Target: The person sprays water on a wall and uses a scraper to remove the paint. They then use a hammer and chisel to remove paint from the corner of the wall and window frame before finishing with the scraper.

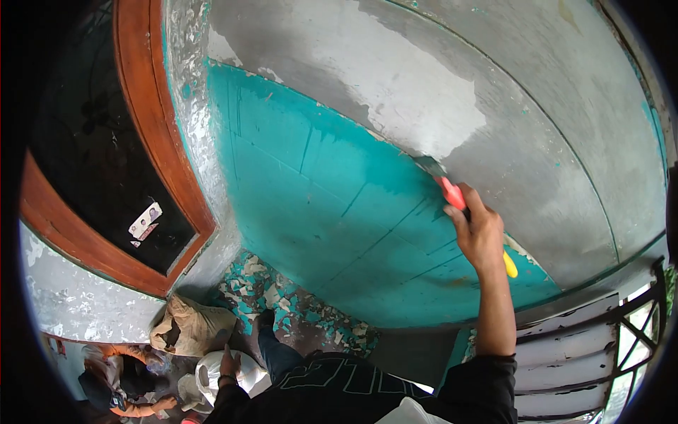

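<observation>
My right hand [482,230] is closed round the red and yellow handle of a scraper [450,192]. The scraper's blade touches the wall where turquoise paint [318,191] meets bare grey plaster [424,85]. A yellow end of the handle shows below my wrist. Low in the view, my left hand [229,364] hangs beside a white bucket or bag [247,373]; its fingers are too small and dark to make out what they hold, if anything.
Paint flakes [282,297] litter the floor along the wall. A brown sack [191,326] stands under the wood-framed window [191,240]. Another person [106,381] crouches at the lower left. A metal grille [635,318] is at the right.
</observation>
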`<state>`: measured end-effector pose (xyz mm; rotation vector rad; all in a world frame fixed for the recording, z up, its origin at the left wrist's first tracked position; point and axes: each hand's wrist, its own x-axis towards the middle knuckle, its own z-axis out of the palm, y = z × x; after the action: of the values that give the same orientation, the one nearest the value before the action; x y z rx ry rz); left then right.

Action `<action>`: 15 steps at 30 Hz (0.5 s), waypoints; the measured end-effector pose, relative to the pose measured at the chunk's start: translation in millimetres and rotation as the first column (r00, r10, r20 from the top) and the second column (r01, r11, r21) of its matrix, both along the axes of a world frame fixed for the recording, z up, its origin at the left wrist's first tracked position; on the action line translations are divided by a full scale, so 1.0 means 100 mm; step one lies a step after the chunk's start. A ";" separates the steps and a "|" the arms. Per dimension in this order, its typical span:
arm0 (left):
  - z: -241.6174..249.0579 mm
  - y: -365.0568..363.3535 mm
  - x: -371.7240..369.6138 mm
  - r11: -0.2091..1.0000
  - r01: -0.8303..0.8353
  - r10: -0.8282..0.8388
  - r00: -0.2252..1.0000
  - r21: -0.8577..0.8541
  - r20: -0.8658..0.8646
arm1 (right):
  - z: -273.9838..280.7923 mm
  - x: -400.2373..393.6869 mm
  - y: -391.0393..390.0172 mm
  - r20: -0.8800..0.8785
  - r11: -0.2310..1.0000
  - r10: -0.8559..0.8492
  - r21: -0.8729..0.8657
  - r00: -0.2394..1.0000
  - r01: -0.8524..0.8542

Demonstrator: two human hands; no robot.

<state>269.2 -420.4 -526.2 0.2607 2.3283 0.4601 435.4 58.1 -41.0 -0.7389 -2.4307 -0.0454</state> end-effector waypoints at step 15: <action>-0.01 0.37 -0.14 0.998 -0.013 0.016 0.998 0.054 -0.060 | 0.05 -0.15 0.01 -0.001 0.999 -0.027 -0.035 1.000 0.027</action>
<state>254.9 -383.1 -527.3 0.2869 2.3800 0.5285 420.2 59.5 -35.7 -0.7866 -2.4256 -0.0133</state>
